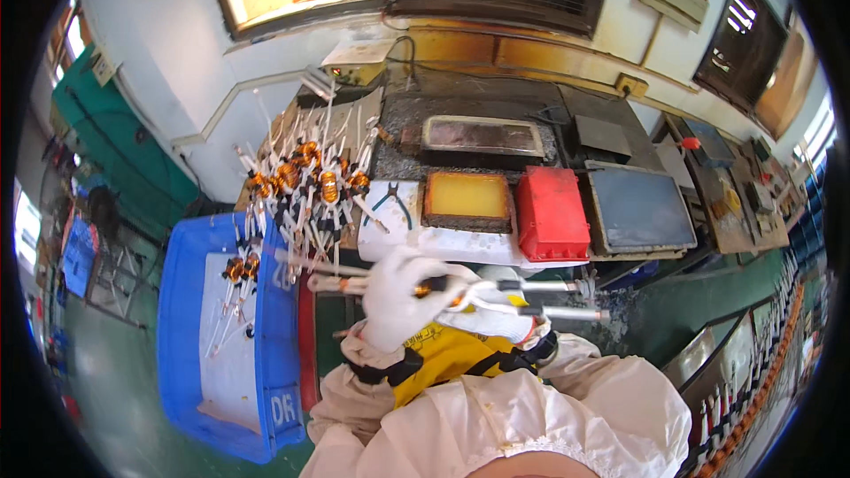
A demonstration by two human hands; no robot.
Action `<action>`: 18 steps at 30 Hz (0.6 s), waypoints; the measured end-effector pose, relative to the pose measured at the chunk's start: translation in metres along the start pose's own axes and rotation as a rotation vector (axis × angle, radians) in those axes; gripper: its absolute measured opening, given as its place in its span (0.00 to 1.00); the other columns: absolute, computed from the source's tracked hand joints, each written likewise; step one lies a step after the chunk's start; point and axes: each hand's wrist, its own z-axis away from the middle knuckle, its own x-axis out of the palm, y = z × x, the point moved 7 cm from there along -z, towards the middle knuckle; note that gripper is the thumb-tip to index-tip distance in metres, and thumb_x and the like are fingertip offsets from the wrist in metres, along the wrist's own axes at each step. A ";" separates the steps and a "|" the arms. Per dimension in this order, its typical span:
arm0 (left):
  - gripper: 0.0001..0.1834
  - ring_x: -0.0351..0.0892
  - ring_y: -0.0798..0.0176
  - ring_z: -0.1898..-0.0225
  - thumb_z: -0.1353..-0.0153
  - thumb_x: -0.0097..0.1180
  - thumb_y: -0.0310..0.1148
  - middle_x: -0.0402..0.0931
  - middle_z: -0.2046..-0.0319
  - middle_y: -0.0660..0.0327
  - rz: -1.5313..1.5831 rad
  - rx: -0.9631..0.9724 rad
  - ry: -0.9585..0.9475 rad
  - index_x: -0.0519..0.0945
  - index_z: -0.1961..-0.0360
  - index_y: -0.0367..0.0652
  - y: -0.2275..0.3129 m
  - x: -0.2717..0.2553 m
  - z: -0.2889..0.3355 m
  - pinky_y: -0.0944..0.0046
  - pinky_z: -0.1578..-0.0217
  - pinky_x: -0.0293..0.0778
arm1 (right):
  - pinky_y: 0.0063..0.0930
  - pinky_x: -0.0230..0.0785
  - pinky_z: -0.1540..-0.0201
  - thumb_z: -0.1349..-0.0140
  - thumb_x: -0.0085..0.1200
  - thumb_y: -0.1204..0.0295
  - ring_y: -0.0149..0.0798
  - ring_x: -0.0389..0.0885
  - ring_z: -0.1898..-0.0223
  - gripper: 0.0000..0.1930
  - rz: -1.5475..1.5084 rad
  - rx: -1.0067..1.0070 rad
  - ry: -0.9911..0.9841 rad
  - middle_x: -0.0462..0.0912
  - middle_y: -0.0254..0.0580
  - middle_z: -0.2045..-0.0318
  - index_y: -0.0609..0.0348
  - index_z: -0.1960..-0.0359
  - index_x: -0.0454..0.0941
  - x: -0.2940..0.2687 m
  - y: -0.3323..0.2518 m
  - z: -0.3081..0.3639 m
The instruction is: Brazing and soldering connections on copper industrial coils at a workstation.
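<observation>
Visibly, left hand (398, 299), fingers clamped on at least one coil (431, 286), right hand (500, 322) fingers unclear, one red box (551, 212).

A dark-and-orange wire-wound coil (431, 286) sits partly hidden in the grasp of a white-gloved left hand (403, 298), its long, pale, dark-banded leads (567, 312) jutting roughly level to either side here.

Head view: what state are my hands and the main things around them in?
Left hand: gloved, closed around a coil part.
Right hand: gloved, partly hidden, grip unclear.
Coil pile: heaped, tangled.
Blue bin: open-topped, a few coils inside.
Pliers: lying down, handles spread.
Yellow tray: uncovered.
Red box: cannot tell whether open.
</observation>
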 end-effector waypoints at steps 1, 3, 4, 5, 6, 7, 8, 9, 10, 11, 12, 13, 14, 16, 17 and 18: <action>0.11 0.73 0.61 0.74 0.62 0.68 0.28 0.69 0.74 0.59 0.014 0.049 -0.077 0.78 0.75 0.46 0.007 0.009 -0.008 0.64 0.75 0.69 | 0.21 0.68 0.60 0.47 0.60 0.68 0.30 0.74 0.59 0.21 -0.009 0.135 0.095 0.73 0.41 0.59 0.61 0.54 0.66 -0.007 -0.022 -0.004; 0.15 0.75 0.57 0.69 0.62 0.69 0.36 0.71 0.70 0.58 -0.047 0.049 -0.229 0.79 0.71 0.48 0.007 0.021 -0.007 0.61 0.70 0.72 | 0.22 0.68 0.64 0.46 0.58 0.71 0.28 0.73 0.63 0.20 0.004 0.062 0.208 0.72 0.37 0.62 0.60 0.54 0.63 -0.006 0.015 -0.004; 0.15 0.75 0.57 0.69 0.62 0.69 0.36 0.71 0.70 0.58 -0.067 0.025 -0.207 0.79 0.71 0.48 0.005 0.020 -0.006 0.61 0.70 0.72 | 0.21 0.67 0.64 0.47 0.58 0.72 0.27 0.72 0.63 0.19 0.003 0.096 0.277 0.72 0.37 0.62 0.59 0.56 0.63 -0.009 -0.008 0.000; 0.17 0.75 0.57 0.65 0.62 0.69 0.37 0.72 0.68 0.58 -0.059 0.025 -0.184 0.78 0.68 0.48 0.006 0.021 -0.010 0.61 0.66 0.71 | 0.21 0.68 0.62 0.47 0.58 0.72 0.28 0.72 0.62 0.20 -0.016 0.082 0.289 0.72 0.36 0.62 0.59 0.55 0.63 -0.014 -0.017 0.001; 0.19 0.75 0.56 0.62 0.61 0.69 0.38 0.72 0.66 0.59 -0.041 0.038 -0.172 0.78 0.66 0.48 0.010 0.022 -0.015 0.60 0.63 0.71 | 0.22 0.70 0.60 0.47 0.57 0.73 0.28 0.72 0.61 0.22 0.066 0.033 0.374 0.72 0.36 0.60 0.60 0.52 0.63 -0.019 0.012 0.010; 0.21 0.74 0.56 0.57 0.60 0.68 0.36 0.72 0.62 0.58 -0.003 -0.014 -0.212 0.77 0.61 0.47 0.004 0.024 -0.013 0.59 0.58 0.70 | 0.22 0.70 0.59 0.46 0.56 0.74 0.28 0.73 0.62 0.21 -0.011 0.032 0.409 0.73 0.37 0.59 0.61 0.51 0.64 -0.024 0.018 0.015; 0.21 0.74 0.56 0.57 0.60 0.68 0.36 0.72 0.62 0.58 -0.004 -0.020 -0.211 0.77 0.61 0.47 0.001 0.021 -0.012 0.59 0.58 0.70 | 0.22 0.70 0.58 0.45 0.55 0.75 0.29 0.74 0.62 0.21 -0.089 0.032 0.446 0.74 0.37 0.59 0.61 0.50 0.65 -0.028 0.024 0.019; 0.20 0.74 0.55 0.57 0.59 0.67 0.35 0.72 0.61 0.57 0.003 0.009 -0.161 0.76 0.62 0.45 0.001 0.013 -0.012 0.59 0.58 0.70 | 0.23 0.70 0.57 0.44 0.53 0.76 0.31 0.75 0.61 0.19 -0.207 0.076 0.463 0.75 0.39 0.57 0.62 0.50 0.66 -0.032 0.031 0.017; 0.19 0.74 0.55 0.57 0.58 0.66 0.33 0.72 0.61 0.56 0.012 0.039 -0.113 0.76 0.62 0.43 0.000 0.004 -0.012 0.59 0.58 0.70 | 0.25 0.71 0.56 0.43 0.52 0.77 0.33 0.77 0.61 0.18 -0.326 0.120 0.481 0.76 0.41 0.56 0.63 0.50 0.67 -0.034 0.037 0.016; 0.17 0.74 0.53 0.58 0.57 0.63 0.28 0.73 0.61 0.54 -0.004 0.038 -0.063 0.76 0.62 0.40 -0.004 -0.006 -0.009 0.60 0.57 0.70 | 0.30 0.71 0.54 0.42 0.51 0.77 0.38 0.78 0.59 0.17 -0.746 0.112 0.446 0.76 0.44 0.54 0.65 0.50 0.68 -0.029 0.039 0.016; 0.17 0.74 0.53 0.58 0.57 0.63 0.28 0.73 0.61 0.54 -0.001 0.035 -0.067 0.76 0.62 0.40 -0.009 -0.011 -0.004 0.60 0.57 0.70 | 0.34 0.71 0.53 0.41 0.51 0.75 0.41 0.78 0.56 0.19 -0.862 0.059 0.415 0.76 0.46 0.54 0.65 0.48 0.67 -0.032 0.029 0.013; 0.15 0.74 0.55 0.61 0.54 0.59 0.24 0.73 0.63 0.55 -0.008 -0.022 0.127 0.75 0.62 0.39 -0.021 -0.028 0.004 0.63 0.59 0.69 | 0.35 0.71 0.52 0.41 0.51 0.74 0.41 0.78 0.56 0.19 -0.961 0.083 0.415 0.75 0.45 0.54 0.65 0.48 0.67 -0.034 0.024 0.014; 0.14 0.74 0.57 0.64 0.52 0.55 0.20 0.73 0.65 0.55 -0.016 -0.079 0.321 0.74 0.61 0.38 -0.030 -0.043 0.014 0.65 0.60 0.69 | 0.35 0.70 0.51 0.41 0.51 0.73 0.41 0.77 0.55 0.19 -1.060 0.107 0.414 0.75 0.45 0.54 0.64 0.48 0.67 -0.035 0.021 0.016; 0.10 0.74 0.59 0.64 0.47 0.51 0.21 0.73 0.65 0.53 0.203 -0.481 0.523 0.74 0.62 0.37 -0.063 -0.052 0.037 0.66 0.61 0.69 | 0.37 0.69 0.48 0.40 0.51 0.71 0.42 0.76 0.53 0.21 -1.020 0.064 0.466 0.74 0.46 0.52 0.65 0.47 0.65 -0.046 0.018 0.021; 0.08 0.74 0.62 0.63 0.45 0.51 0.23 0.74 0.66 0.54 0.267 -0.636 0.526 0.74 0.62 0.38 -0.075 -0.050 0.043 0.67 0.61 0.69 | 0.37 0.69 0.49 0.40 0.51 0.71 0.42 0.76 0.53 0.21 -1.004 0.052 0.474 0.74 0.46 0.52 0.65 0.47 0.65 -0.050 0.015 0.022; 0.08 0.74 0.62 0.63 0.45 0.51 0.23 0.74 0.66 0.54 0.261 -0.637 0.522 0.74 0.62 0.38 -0.082 -0.049 0.051 0.67 0.61 0.69 | 0.38 0.69 0.49 0.40 0.51 0.71 0.42 0.76 0.53 0.21 -0.991 0.042 0.474 0.74 0.46 0.52 0.65 0.47 0.65 -0.052 0.011 0.021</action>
